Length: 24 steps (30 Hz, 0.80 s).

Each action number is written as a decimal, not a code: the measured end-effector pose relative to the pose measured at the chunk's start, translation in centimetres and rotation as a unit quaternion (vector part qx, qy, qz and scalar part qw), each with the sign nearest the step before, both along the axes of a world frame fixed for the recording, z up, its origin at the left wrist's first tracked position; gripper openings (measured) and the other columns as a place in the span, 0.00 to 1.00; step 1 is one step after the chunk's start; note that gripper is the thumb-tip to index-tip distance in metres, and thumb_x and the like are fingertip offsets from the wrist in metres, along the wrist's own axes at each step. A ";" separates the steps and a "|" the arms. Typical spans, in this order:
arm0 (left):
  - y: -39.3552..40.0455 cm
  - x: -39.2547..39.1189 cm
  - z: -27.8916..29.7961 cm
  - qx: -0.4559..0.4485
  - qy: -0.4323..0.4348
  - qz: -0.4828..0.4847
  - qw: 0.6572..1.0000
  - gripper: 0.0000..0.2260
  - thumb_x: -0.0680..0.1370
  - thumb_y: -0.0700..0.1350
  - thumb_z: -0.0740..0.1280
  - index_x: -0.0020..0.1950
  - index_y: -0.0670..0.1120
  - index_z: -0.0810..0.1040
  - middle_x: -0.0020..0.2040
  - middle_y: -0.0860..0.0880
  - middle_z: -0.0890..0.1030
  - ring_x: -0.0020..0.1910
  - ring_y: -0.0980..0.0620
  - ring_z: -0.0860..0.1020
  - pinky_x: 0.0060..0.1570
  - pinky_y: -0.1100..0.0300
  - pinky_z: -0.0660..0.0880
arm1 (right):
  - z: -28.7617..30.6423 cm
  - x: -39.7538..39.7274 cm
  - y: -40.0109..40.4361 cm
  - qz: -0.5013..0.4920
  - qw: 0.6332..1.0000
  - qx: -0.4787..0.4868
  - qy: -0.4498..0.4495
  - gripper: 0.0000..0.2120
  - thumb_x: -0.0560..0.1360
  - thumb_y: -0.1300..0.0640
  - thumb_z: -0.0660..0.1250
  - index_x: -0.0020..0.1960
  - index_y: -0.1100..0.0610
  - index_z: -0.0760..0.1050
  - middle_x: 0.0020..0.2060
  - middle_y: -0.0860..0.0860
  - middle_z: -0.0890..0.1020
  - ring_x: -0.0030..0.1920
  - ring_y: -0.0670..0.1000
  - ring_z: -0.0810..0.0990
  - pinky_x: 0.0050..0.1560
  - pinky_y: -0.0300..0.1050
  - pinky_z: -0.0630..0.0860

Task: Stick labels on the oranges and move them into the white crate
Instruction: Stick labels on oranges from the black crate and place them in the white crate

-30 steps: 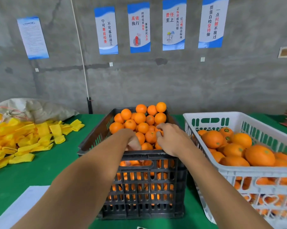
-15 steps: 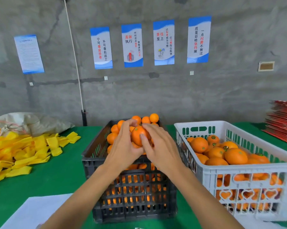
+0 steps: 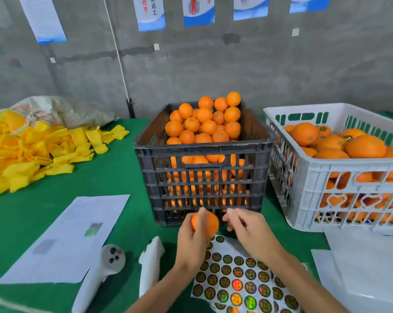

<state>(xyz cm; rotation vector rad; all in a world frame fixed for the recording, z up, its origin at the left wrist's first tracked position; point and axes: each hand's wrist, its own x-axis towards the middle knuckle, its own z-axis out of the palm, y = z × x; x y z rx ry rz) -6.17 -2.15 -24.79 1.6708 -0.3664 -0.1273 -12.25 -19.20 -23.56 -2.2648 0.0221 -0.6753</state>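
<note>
Orange [image 3: 205, 224] sits in the left hand [image 3: 191, 242] grip, above label sheet [image 3: 238, 279].

black crate [image 3: 204, 175] wall just ahead, white crate [image 3: 340, 168] top open at right

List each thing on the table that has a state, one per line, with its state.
Held orange: gripped in the left hand, no label visible.
Right hand: holds nothing visible, fingers loosely curled beside the orange.
Black crate: heaped with oranges above the rim.
White crate: partly filled, some oranges labelled.
Label sheet: flat, mostly full of stickers.
</note>
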 end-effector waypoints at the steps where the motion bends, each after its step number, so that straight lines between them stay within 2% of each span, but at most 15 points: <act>1: 0.0 0.1 -0.7 -0.005 0.033 0.022 0.999 0.31 0.73 0.78 0.57 0.51 0.52 0.80 0.39 0.52 0.80 0.36 0.54 0.78 0.38 0.60 0.75 | -1.2 0.0 -0.3 0.006 0.998 -0.055 0.035 0.22 0.85 0.41 0.54 0.45 0.50 0.81 0.39 0.42 0.77 0.42 0.43 0.78 0.43 0.48 0.76; 2: 0.1 0.3 -1.2 -0.013 0.052 0.030 0.998 0.33 0.72 0.78 0.57 0.49 0.49 0.80 0.37 0.50 0.79 0.34 0.53 0.78 0.37 0.59 0.75 | -2.2 -0.1 -0.4 0.017 0.991 -0.109 0.076 0.22 0.83 0.37 0.54 0.50 0.48 0.81 0.41 0.41 0.74 0.44 0.43 0.75 0.43 0.47 0.74; 4: -0.1 0.6 -1.7 -0.031 0.072 0.033 0.996 0.34 0.72 0.78 0.58 0.49 0.48 0.80 0.36 0.49 0.78 0.33 0.51 0.78 0.36 0.57 0.77 | -3.4 -0.1 -0.9 0.032 0.969 -0.198 0.147 0.30 0.78 0.28 0.54 0.65 0.45 0.80 0.47 0.39 0.71 0.49 0.41 0.71 0.47 0.43 0.70; 6: -0.3 0.7 -2.2 -0.018 0.067 0.038 0.997 0.30 0.73 0.78 0.58 0.48 0.52 0.81 0.38 0.51 0.80 0.37 0.49 0.81 0.41 0.53 0.81 | -3.5 -0.1 -1.1 0.028 0.958 -0.226 0.176 0.36 0.75 0.24 0.55 0.70 0.46 0.78 0.50 0.40 0.70 0.52 0.43 0.69 0.50 0.43 0.69; 8: -0.4 0.7 -2.6 -0.002 0.057 0.037 0.998 0.29 0.73 0.78 0.57 0.49 0.55 0.80 0.42 0.53 0.82 0.43 0.50 0.82 0.48 0.49 0.83 | -3.5 0.1 -1.1 0.035 0.957 -0.231 0.173 0.34 0.76 0.25 0.57 0.68 0.46 0.80 0.51 0.41 0.70 0.52 0.44 0.69 0.50 0.44 0.67; 10: -0.4 0.8 -2.9 0.004 0.055 0.035 0.998 0.29 0.73 0.78 0.57 0.51 0.55 0.80 0.44 0.53 0.82 0.45 0.51 0.82 0.50 0.48 0.82 | -3.2 0.3 -0.8 0.039 0.953 -0.251 0.166 0.29 0.77 0.28 0.60 0.63 0.47 0.83 0.50 0.42 0.70 0.52 0.46 0.70 0.48 0.44 0.65; 13: -0.4 0.9 -2.8 -0.004 0.064 0.039 0.997 0.30 0.73 0.78 0.57 0.52 0.54 0.80 0.46 0.50 0.82 0.46 0.48 0.83 0.49 0.51 0.82 | -3.0 0.5 -0.5 0.034 0.955 -0.249 0.158 0.24 0.79 0.34 0.64 0.57 0.51 0.86 0.50 0.44 0.74 0.53 0.49 0.72 0.46 0.44 0.63; 15: -0.4 0.8 -2.7 -0.012 0.064 0.037 0.997 0.30 0.73 0.77 0.57 0.52 0.53 0.80 0.45 0.49 0.82 0.45 0.46 0.83 0.45 0.53 0.81 | -2.8 0.7 -0.3 0.031 0.955 -0.249 0.158 0.22 0.81 0.38 0.63 0.59 0.52 0.85 0.51 0.46 0.75 0.54 0.49 0.73 0.46 0.45 0.66; 17: -0.4 0.6 -2.6 -0.009 0.060 0.036 0.997 0.30 0.74 0.76 0.57 0.52 0.52 0.79 0.43 0.50 0.82 0.43 0.45 0.83 0.45 0.53 0.80 | -2.8 0.9 -0.1 0.040 0.948 -0.270 0.162 0.23 0.82 0.39 0.62 0.62 0.53 0.84 0.52 0.47 0.76 0.55 0.49 0.73 0.51 0.46 0.71; 19: -0.4 0.5 -2.5 -0.005 0.054 0.036 0.998 0.30 0.74 0.76 0.57 0.51 0.51 0.78 0.42 0.51 0.81 0.41 0.47 0.82 0.41 0.58 0.78 | -2.7 0.9 0.1 0.046 0.948 -0.270 0.165 0.26 0.80 0.35 0.62 0.62 0.54 0.84 0.52 0.47 0.75 0.55 0.49 0.72 0.52 0.47 0.73; 21: -0.4 0.4 -2.4 -0.006 0.054 0.035 0.998 0.30 0.74 0.76 0.57 0.52 0.51 0.78 0.43 0.49 0.81 0.41 0.50 0.82 0.38 0.63 0.76 | -2.8 0.6 0.2 0.041 0.956 -0.242 0.162 0.30 0.77 0.30 0.64 0.63 0.52 0.83 0.51 0.45 0.74 0.53 0.47 0.71 0.51 0.44 0.72; 24: -0.3 0.3 -2.3 -0.003 0.044 0.041 0.998 0.28 0.75 0.74 0.56 0.51 0.51 0.78 0.43 0.51 0.79 0.39 0.58 0.79 0.36 0.68 0.74 | -2.8 0.4 0.5 0.037 0.962 -0.218 0.159 0.31 0.76 0.29 0.64 0.65 0.52 0.82 0.51 0.44 0.71 0.52 0.44 0.68 0.51 0.42 0.68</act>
